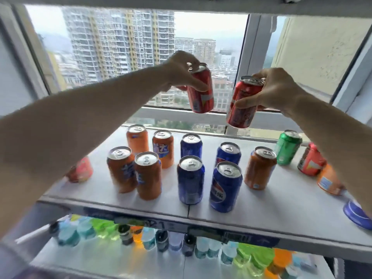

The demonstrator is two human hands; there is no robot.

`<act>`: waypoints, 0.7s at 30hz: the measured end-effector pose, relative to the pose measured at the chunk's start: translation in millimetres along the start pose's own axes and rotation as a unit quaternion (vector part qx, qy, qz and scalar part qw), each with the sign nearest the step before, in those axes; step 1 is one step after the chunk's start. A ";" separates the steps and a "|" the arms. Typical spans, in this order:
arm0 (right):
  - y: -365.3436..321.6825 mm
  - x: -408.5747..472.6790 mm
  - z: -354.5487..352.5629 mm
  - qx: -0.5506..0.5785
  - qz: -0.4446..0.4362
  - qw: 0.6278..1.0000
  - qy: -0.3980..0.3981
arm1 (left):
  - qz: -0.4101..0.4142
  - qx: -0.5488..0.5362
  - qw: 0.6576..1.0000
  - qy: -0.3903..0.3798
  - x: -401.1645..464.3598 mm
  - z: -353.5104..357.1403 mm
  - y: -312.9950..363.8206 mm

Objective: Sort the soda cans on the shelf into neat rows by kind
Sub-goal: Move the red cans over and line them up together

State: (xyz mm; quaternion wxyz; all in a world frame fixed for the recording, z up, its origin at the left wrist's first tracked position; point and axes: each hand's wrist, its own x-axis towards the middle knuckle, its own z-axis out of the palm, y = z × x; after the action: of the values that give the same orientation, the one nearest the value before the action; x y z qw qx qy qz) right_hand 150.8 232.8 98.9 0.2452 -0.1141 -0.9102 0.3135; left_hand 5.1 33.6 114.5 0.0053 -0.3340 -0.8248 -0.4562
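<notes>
Two red cans are held in the air above the shelf (261,208), in front of the window (120,47). The left hand (181,71) is clamped on one red can (201,91), thumb across its side, fingers curled behind the rim. The right hand (277,89) is clamped on the other red can (241,103), thumb on its side, fingertips over the top rim. Both cans are tilted, near each other but apart.

On the shelf, four orange cans (149,176) are grouped left of centre in two pairs, front pair touching. Four blue cans (225,186) stand in the middle in two loose rows with gaps between. A fifth orange can (259,168) stands just right of them. A green can (287,148) is seen near the back right edge. A red can (311,160) and an orange can (330,182) are partly hidden by the right forearm. Another red can (80,170) is partly hidden by the left arm. A blue can (358,214) sits at the front right edge.

Bare shelf is seen along the front edge and at front right. Bottles (149,238) are lined up on the shelf below.
</notes>
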 end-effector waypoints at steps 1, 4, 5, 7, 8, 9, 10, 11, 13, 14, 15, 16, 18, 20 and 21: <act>-13.6 1.0 11.4 0.009 -0.012 1.000 -0.013 | -0.009 0.006 1.000 0.017 -9.0 -18.7 -6.8; -51.9 3.8 46.5 0.031 -0.039 0.998 -0.044 | -0.031 0.018 0.998 0.059 -33.8 -71.9 -31.3; -63.5 4.3 56.7 0.040 -0.047 0.997 -0.050 | -0.038 0.017 0.997 0.069 -40.8 -86.7 -40.5; -89.6 7.3 82.1 0.060 -0.061 0.994 -0.069 | -0.053 0.018 0.995 0.087 -56.0 -118.7 -62.2; -102.5 9.1 95.6 0.066 -0.067 0.993 -0.076 | -0.060 0.022 0.993 0.095 -62.9 -133.8 -73.3; -115.5 11.2 109.5 0.072 -0.070 0.992 -0.082 | -0.065 0.026 0.992 0.102 -69.2 -148.7 -84.6; -126.2 13.5 121.1 0.075 -0.071 0.991 -0.085 | -0.069 0.027 0.992 0.104 -73.8 -160.8 -94.6; -138.3 16.8 135.9 0.076 -0.072 0.991 -0.087 | -0.073 0.027 0.991 0.106 -78.2 -175.4 -106.6; -158.7 24.5 164.8 0.070 -0.072 0.991 -0.089 | -0.075 0.028 0.992 0.100 -83.8 -202.1 -130.4; -167.8 28.8 180.1 0.065 -0.071 0.991 -0.088 | -0.072 0.032 0.992 0.094 -85.0 -215.0 -143.5; -174.4 31.4 192.8 0.057 -0.072 0.992 -0.085 | -0.070 0.036 0.993 0.087 -85.4 -224.2 -155.0; -182.2 34.5 208.5 0.048 -0.072 0.993 -0.080 | -0.066 0.040 0.994 0.079 -84.7 -235.5 -167.7; -195.5 38.6 238.8 0.041 -0.063 0.994 -0.074 | -0.062 0.045 0.995 0.059 -82.2 -253.4 -191.6; -204.5 39.0 265.6 0.035 -0.057 0.994 -0.081 | -0.067 0.052 0.996 0.033 -79.9 -262.3 -215.5; -207.4 39.9 279.8 0.025 -0.053 0.995 -0.086 | -0.073 0.047 0.996 0.019 -78.3 -265.5 -228.3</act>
State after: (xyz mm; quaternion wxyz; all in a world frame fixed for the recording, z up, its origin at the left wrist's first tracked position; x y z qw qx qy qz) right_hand -39.5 -58.1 52.7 0.1850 -0.0320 -0.9247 0.3311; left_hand -139.6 -292.2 73.8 0.0036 -0.2633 -0.8674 -0.4223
